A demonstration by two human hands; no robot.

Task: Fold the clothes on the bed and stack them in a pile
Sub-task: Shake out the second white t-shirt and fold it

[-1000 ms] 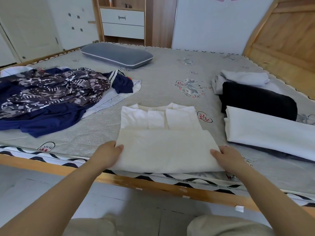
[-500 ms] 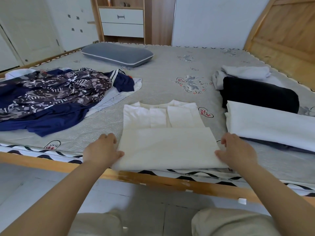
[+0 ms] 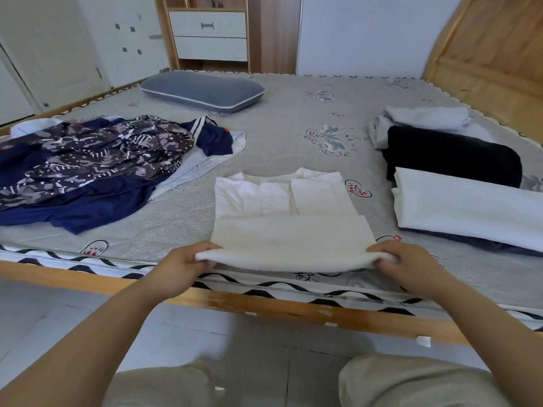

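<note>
Both hands have gone from resting flat at the sides of the cream-white half-folded cotton garment (image 3: pixel 289 227) to pinching its near folded edge, which is now raised a little off the grey printed mattress (image 3: pixel 293 118) of the wooden-framed bed (image 3: pixel 264 306). Left hand (image 3: pixel 183 267) grips the near-left corner, thumb on top and fingers curled under; right hand (image 3: pixel 407 265) grips the near-right corner the same way. Garment sits at the near middle of the bed, bottom half already doubled over, collar and tucked sleeves showing at the far end. Step in hand looks like the last fold of this piece. Next move likely calls for carrying the near edge forward over the collar end, keeping both corners level so the sides line up, then moving it right onto the stack, where a folded white cloth (image 3: pixel 470 207) lies on something dark, with a black folded garment (image 3: pixel 452 155) and pale grey bundle (image 3: pixel 423 118) behind. Unfolded heap of dark patterned and navy clothes (image 3: pixel 97 165) waits at left, so well under half looks done. Grey pillow (image 3: pixel 202 91) lies at the far side.
</note>
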